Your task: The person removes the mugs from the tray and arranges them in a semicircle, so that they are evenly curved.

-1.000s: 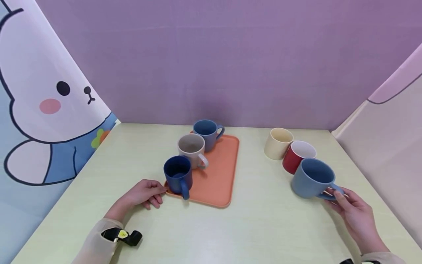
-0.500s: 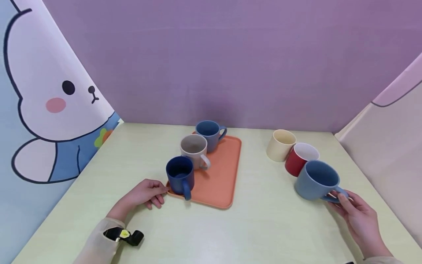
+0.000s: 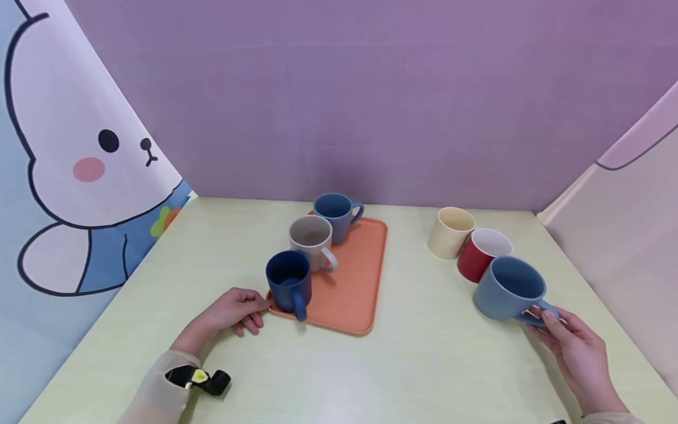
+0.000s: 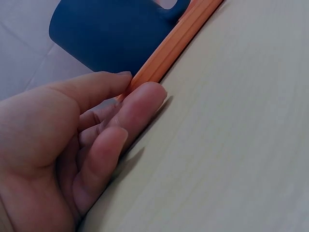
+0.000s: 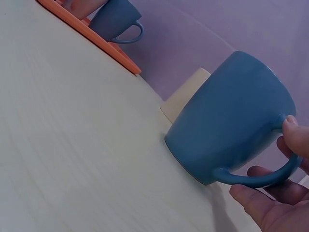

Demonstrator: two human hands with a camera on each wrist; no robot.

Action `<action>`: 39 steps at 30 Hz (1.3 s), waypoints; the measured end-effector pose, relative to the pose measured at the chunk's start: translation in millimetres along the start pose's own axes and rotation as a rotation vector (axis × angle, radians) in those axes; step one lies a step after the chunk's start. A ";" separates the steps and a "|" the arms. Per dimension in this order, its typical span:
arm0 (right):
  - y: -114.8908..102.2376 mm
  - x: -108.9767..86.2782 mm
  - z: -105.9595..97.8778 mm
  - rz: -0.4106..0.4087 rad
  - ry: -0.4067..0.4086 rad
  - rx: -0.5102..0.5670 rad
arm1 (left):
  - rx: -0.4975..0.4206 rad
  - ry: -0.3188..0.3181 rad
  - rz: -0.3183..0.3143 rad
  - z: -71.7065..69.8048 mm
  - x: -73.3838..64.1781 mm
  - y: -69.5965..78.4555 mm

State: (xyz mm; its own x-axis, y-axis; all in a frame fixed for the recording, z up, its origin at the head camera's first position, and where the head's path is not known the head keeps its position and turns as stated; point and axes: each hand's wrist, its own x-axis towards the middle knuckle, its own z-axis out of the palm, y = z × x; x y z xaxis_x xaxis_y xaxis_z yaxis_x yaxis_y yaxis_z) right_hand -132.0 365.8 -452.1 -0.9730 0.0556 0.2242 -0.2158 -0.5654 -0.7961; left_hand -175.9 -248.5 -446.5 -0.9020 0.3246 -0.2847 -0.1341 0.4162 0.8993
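Note:
My right hand (image 3: 577, 347) grips the handle of a large light-blue mug (image 3: 503, 294) at the right, thumb on top of the handle and fingers through and below it. In the right wrist view the base of this mug (image 5: 231, 116) is right at the tabletop. On the left, my left hand (image 3: 235, 309) pinches the near left corner of an orange tray (image 3: 355, 294) between thumb and fingers. A dark blue mug (image 3: 286, 282), a light grey mug (image 3: 309, 235) and a blue mug (image 3: 333, 215) stand in a slanting row along the tray's left side.
A red mug (image 3: 475, 262) with a white inside stands just behind the held mug, overlapped by it in the head view. Beside it is a cream cup (image 3: 447, 238). A purple backdrop (image 3: 371, 106) rises behind the pale table (image 3: 413, 377).
The head view has shifted slightly, moving the whole scene a little to the right. Both hands keep their holds, and mugs and tray stay in place.

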 end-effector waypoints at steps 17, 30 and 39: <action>-6.4 -3.6 0.3 0.072 0.036 -0.313 | -0.001 -0.007 0.007 -0.4 -1.2 0.3; -23.9 -5.6 8.2 0.045 0.077 -0.986 | 0.003 -0.005 0.007 -0.4 -1.6 1.0; -40.0 -11.9 21.2 -0.004 0.208 -1.130 | 0.001 0.001 0.008 -0.2 -0.7 0.7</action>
State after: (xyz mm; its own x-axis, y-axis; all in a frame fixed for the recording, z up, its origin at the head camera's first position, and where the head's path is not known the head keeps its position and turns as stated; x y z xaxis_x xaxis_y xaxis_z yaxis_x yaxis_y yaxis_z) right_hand -110.1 370.3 -411.0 -0.9443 0.2497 0.2145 -0.0677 0.4902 -0.8689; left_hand -175.5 -248.6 -445.6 -0.9034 0.3275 -0.2769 -0.1259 0.4146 0.9013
